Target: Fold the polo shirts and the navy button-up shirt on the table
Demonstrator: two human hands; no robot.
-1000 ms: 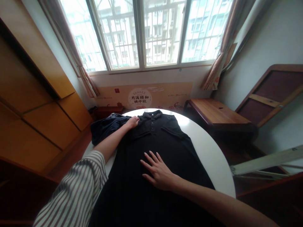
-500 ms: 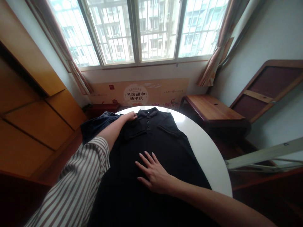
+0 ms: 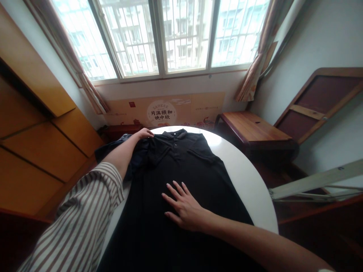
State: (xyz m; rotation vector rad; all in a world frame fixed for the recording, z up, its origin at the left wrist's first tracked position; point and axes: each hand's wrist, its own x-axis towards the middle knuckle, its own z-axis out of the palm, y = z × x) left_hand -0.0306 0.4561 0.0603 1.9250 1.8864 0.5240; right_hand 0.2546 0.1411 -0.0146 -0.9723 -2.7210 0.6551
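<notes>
A black polo shirt [image 3: 193, 170] lies spread over a round white table [image 3: 244, 170], its collar at the far edge and its front with the buttons facing up. At the shirt's left shoulder, as I see it, my left hand [image 3: 145, 133] pinches the cloth, fingers closed. My right hand [image 3: 187, 209] rests flat on the middle of the shirt, fingers spread. Beside the shirt, partly behind my left forearm, is a heap of dark blue cloth [image 3: 109, 151].
A wooden bench [image 3: 255, 126] stands beyond the table to the right, near a leaning framed panel [image 3: 320, 102]. A pale metal bar [image 3: 309, 185] reaches toward the table's right edge. Wooden cabinets [image 3: 31, 151] line the left, below a wide window [image 3: 159, 37].
My left hand has moved left, drawing the shirt's shoulder and sleeve outward. The collar has shifted slightly left. My right hand has stayed in place.
</notes>
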